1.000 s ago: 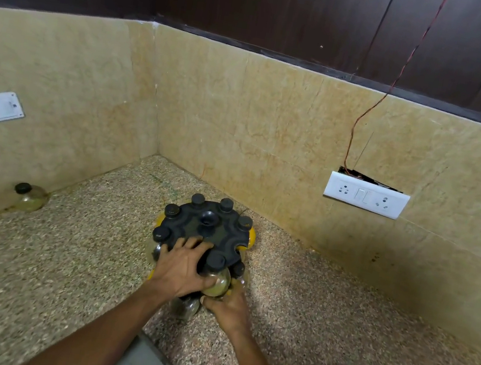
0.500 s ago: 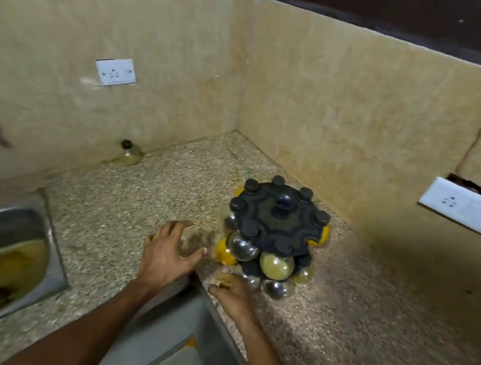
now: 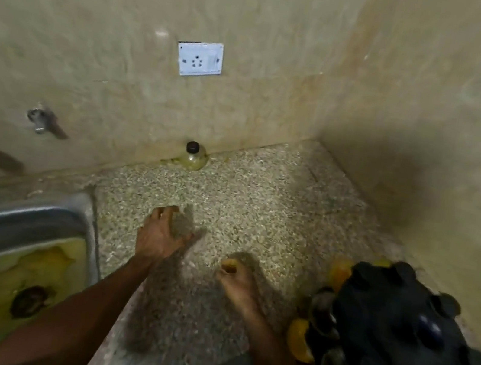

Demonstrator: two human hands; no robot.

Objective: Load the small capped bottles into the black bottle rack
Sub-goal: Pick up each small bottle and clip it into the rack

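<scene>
One small bottle (image 3: 192, 159), black cap, yellowish contents, upright against wall.

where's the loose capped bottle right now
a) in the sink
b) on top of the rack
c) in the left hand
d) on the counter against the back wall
d: the bottle stands on the counter touching the wall, under the socket, with both hands well short of it.

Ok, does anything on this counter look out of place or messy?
Yes. One small capped bottle stands alone against the back wall, far from the black bottle rack at the right. The sink holds murky yellowish water. Both hands look empty.
</scene>
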